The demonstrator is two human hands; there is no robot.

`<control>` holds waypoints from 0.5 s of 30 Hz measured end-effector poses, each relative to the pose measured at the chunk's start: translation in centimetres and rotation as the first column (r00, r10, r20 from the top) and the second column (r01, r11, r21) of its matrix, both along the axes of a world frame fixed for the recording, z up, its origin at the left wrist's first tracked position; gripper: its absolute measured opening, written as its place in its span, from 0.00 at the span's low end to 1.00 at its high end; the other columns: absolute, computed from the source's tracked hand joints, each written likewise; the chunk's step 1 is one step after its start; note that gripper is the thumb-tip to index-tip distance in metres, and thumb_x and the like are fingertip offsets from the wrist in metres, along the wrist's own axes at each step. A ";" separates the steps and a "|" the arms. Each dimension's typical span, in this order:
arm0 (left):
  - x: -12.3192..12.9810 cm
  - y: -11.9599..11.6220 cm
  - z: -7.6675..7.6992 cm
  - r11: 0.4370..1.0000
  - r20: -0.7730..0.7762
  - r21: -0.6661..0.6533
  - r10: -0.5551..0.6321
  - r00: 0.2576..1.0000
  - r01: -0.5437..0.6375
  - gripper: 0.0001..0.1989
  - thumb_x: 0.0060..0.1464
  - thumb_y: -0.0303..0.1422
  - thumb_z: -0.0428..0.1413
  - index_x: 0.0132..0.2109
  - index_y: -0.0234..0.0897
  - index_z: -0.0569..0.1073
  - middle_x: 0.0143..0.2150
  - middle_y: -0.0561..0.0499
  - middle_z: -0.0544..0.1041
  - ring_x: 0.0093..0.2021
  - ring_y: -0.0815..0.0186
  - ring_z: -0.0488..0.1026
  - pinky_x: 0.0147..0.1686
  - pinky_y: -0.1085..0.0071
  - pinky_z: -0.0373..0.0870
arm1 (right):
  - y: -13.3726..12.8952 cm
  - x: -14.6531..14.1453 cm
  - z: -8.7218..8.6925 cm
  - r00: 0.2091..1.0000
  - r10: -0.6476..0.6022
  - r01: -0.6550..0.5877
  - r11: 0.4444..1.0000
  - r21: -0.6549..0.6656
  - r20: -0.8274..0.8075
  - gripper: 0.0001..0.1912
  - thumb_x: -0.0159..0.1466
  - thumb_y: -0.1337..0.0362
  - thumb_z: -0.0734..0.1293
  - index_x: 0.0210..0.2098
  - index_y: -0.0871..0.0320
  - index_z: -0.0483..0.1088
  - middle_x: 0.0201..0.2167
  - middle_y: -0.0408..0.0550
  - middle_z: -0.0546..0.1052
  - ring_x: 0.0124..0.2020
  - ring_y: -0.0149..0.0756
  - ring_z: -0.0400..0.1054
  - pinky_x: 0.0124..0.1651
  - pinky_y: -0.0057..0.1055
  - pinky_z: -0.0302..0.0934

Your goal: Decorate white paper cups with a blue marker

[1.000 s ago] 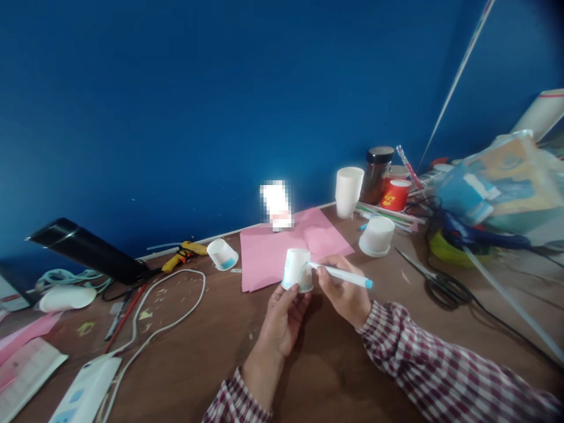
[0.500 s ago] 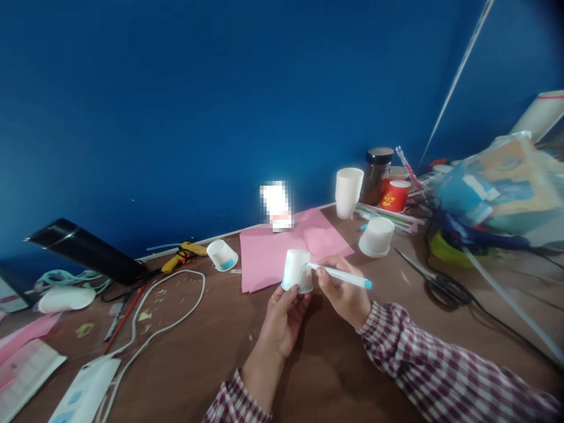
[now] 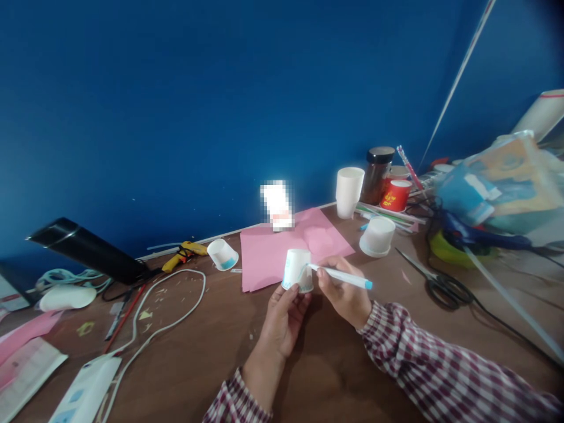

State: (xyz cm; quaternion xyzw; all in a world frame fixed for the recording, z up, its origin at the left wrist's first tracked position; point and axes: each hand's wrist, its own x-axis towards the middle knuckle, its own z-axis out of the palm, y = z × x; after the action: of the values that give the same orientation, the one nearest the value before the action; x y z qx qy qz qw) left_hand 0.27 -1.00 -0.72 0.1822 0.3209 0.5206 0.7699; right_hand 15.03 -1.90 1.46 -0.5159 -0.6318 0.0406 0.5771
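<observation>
A white paper cup point(image 3: 296, 265) with light blue markings is held upside down by my left hand point(image 3: 288, 314), the fingers closed around its lower rim. My right hand point(image 3: 346, 296) grips a white marker point(image 3: 341, 275) with a light blue end; its tip meets the right part of the cup's side. Behind the cup lies pink paper point(image 3: 264, 252) on the brown table point(image 3: 335, 376). Another white paper cup point(image 3: 378, 236) stands upside down to the right of the paper, and a tilted one point(image 3: 222, 255) sits to its left.
Black-handled scissors point(image 3: 445, 288) lie at the right. Stacked paper cups point(image 3: 349, 191), a dark jar point(image 3: 378, 173) and a red cup point(image 3: 395, 195) stand near the wall. At the left are a yellow glue gun point(image 3: 183, 255), a black cylinder point(image 3: 88, 249) and a white power strip point(image 3: 86, 390) with its cord.
Almost nothing differs. Both hands, the cup and the marker keep their places, with the marker tip still at the cup's side; the whole view has shifted very slightly.
</observation>
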 end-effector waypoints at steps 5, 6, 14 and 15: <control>0.1 -0.1 0.1 1.000 -0.048 -0.021 0.003 0.999 -0.004 0.11 0.45 0.27 0.68 0.39 0.32 0.79 0.37 0.48 0.82 0.33 0.70 0.76 0.38 0.74 0.76 | 0.0 -0.1 -0.1 1.000 0.011 -0.011 1.000 -0.005 0.004 0.04 0.64 0.65 0.64 0.33 0.57 0.69 0.25 0.42 0.75 0.24 0.31 0.70 0.29 0.25 0.65; 0.1 -0.1 0.2 1.000 -0.055 -0.023 0.001 0.998 -0.003 0.12 0.45 0.27 0.68 0.39 0.32 0.79 0.37 0.47 0.82 0.33 0.70 0.77 0.38 0.74 0.76 | 0.0 -0.1 -0.1 1.000 0.018 -0.018 1.000 -0.008 0.004 0.04 0.64 0.65 0.64 0.33 0.57 0.70 0.25 0.42 0.75 0.24 0.31 0.70 0.29 0.25 0.65; 0.1 -0.3 0.3 1.000 -0.068 -0.013 -0.014 0.998 0.013 0.12 0.45 0.28 0.69 0.39 0.32 0.79 0.36 0.48 0.81 0.33 0.70 0.77 0.37 0.75 0.77 | 0.0 0.0 -0.1 1.000 0.008 -0.008 1.000 -0.005 -0.018 0.03 0.64 0.65 0.65 0.34 0.56 0.69 0.26 0.43 0.76 0.25 0.32 0.71 0.29 0.26 0.65; 0.1 -0.3 0.3 1.000 -0.069 -0.009 -0.015 0.998 0.014 0.12 0.45 0.28 0.69 0.39 0.32 0.79 0.36 0.48 0.81 0.33 0.70 0.76 0.37 0.75 0.77 | 0.0 0.0 -0.1 1.000 0.005 -0.005 1.000 -0.004 -0.022 0.03 0.64 0.65 0.65 0.34 0.56 0.69 0.26 0.43 0.76 0.25 0.32 0.71 0.28 0.25 0.65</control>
State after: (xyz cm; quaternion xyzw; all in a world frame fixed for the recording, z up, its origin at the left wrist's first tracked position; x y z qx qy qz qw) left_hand 0.35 -1.26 -0.44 0.1990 0.3481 0.5071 0.7630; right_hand 15.02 -1.93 1.38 -0.5150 -0.6265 0.0489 0.5830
